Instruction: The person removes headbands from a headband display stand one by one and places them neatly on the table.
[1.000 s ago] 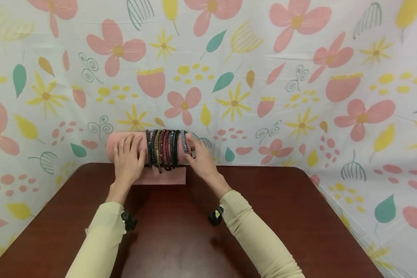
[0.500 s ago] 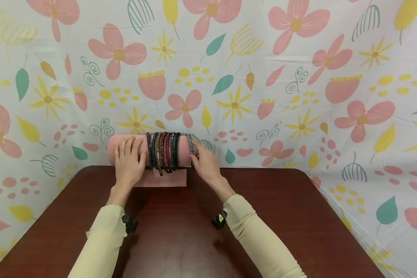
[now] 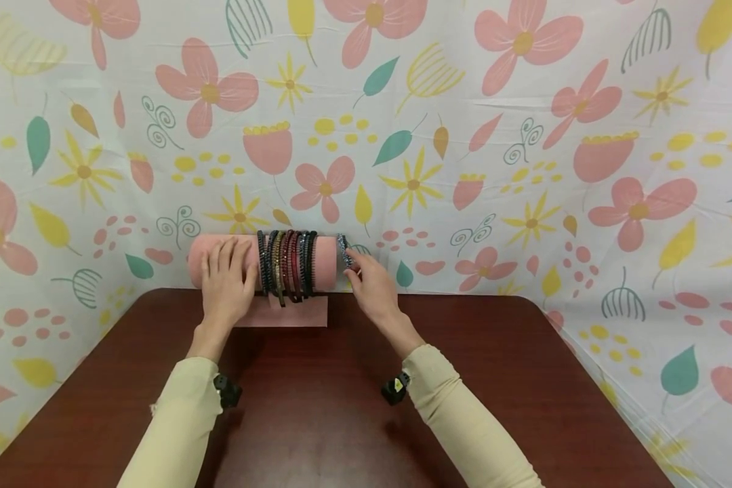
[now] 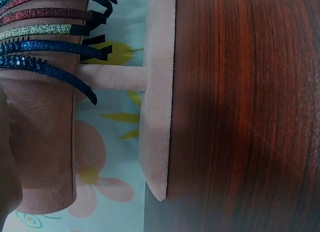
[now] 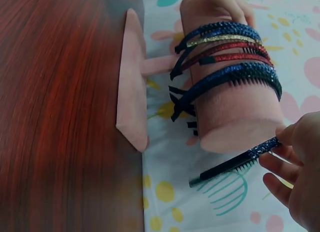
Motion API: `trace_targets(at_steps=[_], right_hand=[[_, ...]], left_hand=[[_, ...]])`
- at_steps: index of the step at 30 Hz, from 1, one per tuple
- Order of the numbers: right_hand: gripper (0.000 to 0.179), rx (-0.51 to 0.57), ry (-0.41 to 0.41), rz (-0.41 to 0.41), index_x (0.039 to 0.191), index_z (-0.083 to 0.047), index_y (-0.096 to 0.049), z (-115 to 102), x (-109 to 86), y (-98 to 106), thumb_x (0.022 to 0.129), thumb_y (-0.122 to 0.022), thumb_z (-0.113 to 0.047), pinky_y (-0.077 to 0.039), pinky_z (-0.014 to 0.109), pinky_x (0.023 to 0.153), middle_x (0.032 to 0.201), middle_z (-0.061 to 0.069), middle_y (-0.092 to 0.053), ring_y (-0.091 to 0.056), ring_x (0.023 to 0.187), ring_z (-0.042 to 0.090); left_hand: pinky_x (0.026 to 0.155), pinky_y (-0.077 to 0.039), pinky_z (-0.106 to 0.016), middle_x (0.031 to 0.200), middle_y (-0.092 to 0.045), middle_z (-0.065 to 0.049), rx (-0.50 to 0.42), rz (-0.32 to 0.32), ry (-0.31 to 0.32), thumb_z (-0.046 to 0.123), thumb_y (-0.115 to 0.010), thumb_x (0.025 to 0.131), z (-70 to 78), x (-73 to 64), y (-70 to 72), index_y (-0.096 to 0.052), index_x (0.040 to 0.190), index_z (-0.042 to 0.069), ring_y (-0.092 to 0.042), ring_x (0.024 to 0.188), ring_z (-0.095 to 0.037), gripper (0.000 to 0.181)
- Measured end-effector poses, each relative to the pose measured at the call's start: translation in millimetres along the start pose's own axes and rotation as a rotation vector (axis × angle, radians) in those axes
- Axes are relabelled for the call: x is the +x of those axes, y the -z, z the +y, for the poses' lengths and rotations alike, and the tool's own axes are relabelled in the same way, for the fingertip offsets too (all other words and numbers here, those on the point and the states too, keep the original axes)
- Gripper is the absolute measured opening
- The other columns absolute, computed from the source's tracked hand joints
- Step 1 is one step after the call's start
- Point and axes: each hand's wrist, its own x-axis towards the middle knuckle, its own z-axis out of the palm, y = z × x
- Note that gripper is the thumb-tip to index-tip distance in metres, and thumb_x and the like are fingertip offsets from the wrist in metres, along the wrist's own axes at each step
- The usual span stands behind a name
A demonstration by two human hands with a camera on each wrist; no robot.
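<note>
A pink padded cylinder stand (image 3: 325, 264) lies level on a short post above its flat base (image 3: 301, 314). Around its middle sit several glittery toothed headbands (image 3: 288, 266) in blue, gold, red and black. My left hand (image 3: 226, 288) rests over the cylinder's left part, fingers extended across the top. With thumb and fingers, my right hand (image 3: 375, 288) pinches a dark blue glittery headband (image 5: 227, 165), held just off the cylinder's right end. In the right wrist view its black tip points down and away from my hand.
The stand is at the back of a dark reddish wooden table (image 3: 317, 407). Right behind it hangs a white floral curtain (image 3: 427, 102), which also runs along both sides. Black wrist cameras (image 3: 395, 388) sit at both cuffs.
The right hand has drawn the dark blue headband rightward, from around the cylinder's right end to beyond it. The left hand stays on the cylinder; the other headbands keep their places.
</note>
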Motion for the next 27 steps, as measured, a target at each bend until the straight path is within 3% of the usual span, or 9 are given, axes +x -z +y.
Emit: trace_targets(at_steps=[9,17,27], right_hand=[[0.04,-0.013,0.05,0.029,0.132,-0.014,-0.065,7,-7.5,3,0.092,-0.07,-0.016,-0.047,0.03,0.055,0.093,0.003,-0.069,-0.064,0.075,0.017],[0.038,-0.06,0.066,-0.041,0.13,-0.015,-0.066,16,-17.3,0,0.092,-0.07,-0.015,-0.047,0.027,0.056,0.093,0.001,-0.066,-0.061,0.072,0.014],[0.036,-0.034,0.01,-0.132,0.13,-0.014,-0.065,25,-29.5,-12,0.095,-0.067,-0.016,-0.05,0.031,0.063,0.095,0.003,-0.064,-0.062,0.08,0.018]], left_hand=[[0.122,-0.008,-0.057,0.153,-0.038,-0.014,0.002,0.005,0.004,0.035,-0.043,0.103,-3.5,-0.2,0.2,-0.046,0.143,0.014,-0.026,0.144,-0.035,0.045],[0.122,-0.008,-0.058,0.153,-0.037,-0.015,0.007,0.004,0.003,0.034,-0.043,0.103,-3.5,0.6,-0.2,-0.045,0.143,0.014,-0.026,0.144,-0.036,0.045],[0.122,-0.006,-0.057,0.153,-0.037,-0.014,-0.008,-0.01,0.015,0.034,-0.043,0.103,0.2,0.4,0.3,-0.045,0.143,0.013,-0.025,0.145,-0.036,0.045]])
